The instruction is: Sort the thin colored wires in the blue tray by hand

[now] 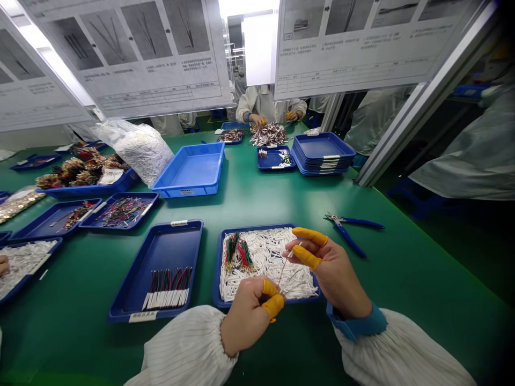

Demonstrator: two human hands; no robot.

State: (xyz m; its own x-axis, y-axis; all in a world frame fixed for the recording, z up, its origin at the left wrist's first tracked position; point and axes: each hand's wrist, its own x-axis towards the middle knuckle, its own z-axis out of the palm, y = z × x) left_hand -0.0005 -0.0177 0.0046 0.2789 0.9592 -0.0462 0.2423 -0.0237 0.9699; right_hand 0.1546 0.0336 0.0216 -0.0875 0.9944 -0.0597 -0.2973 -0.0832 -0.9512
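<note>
The thin red wire (pixel 282 273) is held, running toward one o'clock. The slim white tube (pixel 296 249) is tilted, located near the wire's one-o'clock end.

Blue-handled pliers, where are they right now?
In the head view, the blue-handled pliers lie on the green table, right of the tray of white pieces, just beyond the right hand.

A stuffed plastic bag (pixel 141 151) sits beside a light-blue bin (pixel 193 166).
</note>
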